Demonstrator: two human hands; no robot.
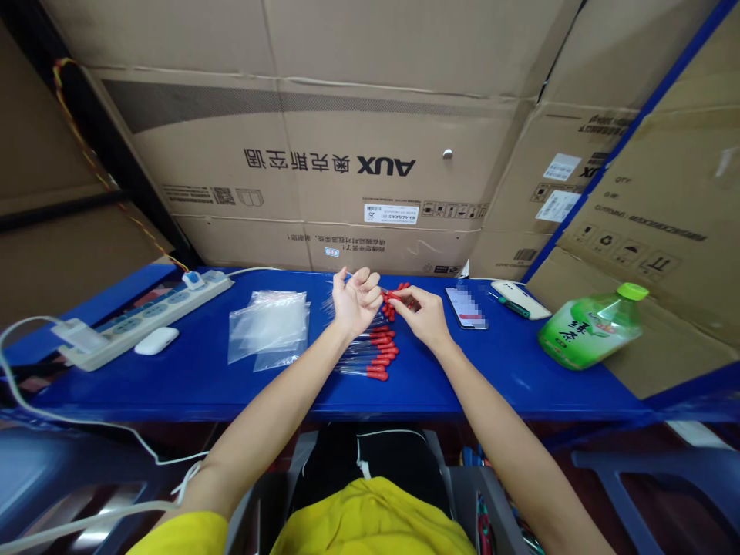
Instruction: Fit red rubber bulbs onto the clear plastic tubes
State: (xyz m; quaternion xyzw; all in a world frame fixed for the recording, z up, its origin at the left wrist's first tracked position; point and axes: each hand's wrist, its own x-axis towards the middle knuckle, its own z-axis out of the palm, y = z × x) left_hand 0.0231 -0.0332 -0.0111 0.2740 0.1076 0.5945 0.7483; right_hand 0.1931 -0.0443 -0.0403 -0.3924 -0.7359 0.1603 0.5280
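Observation:
My left hand [355, 301] is raised over the blue table [202, 378], palm towards me, fingers curled round a bundle of clear tubes with red caps [388, 297]. My right hand [425, 314] is closed in a pinch on the red-capped ends of that bundle, just right of the left hand. Below both hands a row of several more red-capped tubes [373, 356] lies flat on the table. A stack of clear plastic bags [267, 324] lies to the left of the hands.
A white power strip [144, 316] and a white earbud case [156, 340] sit at the left. A phone [465, 307], a white device [520, 299] and a lying green bottle [590, 327] are on the right. Cardboard boxes [324, 169] wall the back.

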